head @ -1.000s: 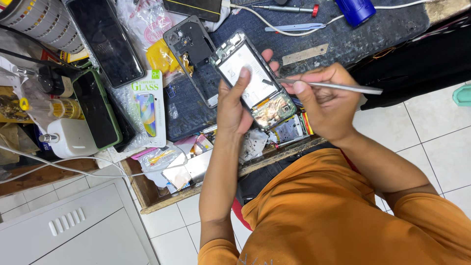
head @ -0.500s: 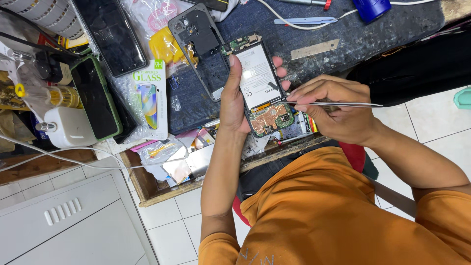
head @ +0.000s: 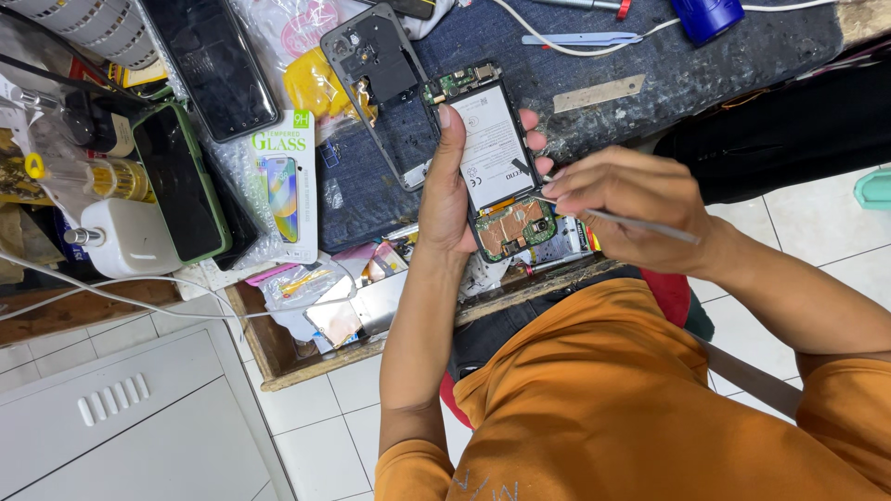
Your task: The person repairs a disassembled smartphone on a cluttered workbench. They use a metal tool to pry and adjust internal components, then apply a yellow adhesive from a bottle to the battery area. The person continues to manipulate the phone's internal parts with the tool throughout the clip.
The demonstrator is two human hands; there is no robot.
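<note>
Near the centre of the frame the left hand (head: pixel 452 190) grips an opened phone (head: pixel 494 160) — battery and circuit board showing — fingers wrapped round its edges. The right hand (head: pixel 629 206) pinches thin metal tweezers (head: pixel 640 224), tip at the phone's lower board. Just above lies a removed phone frame (head: pixel 380 70) on the dark mat (head: pixel 650 65).

Left hand (head: pixel 452 190) cupped with thumb straight; right hand (head: pixel 624 206) fingers pinched together.

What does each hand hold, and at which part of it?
The left hand holds the opened phone by its long edges. The right hand pinches thin metal tweezers near their front end.
</note>
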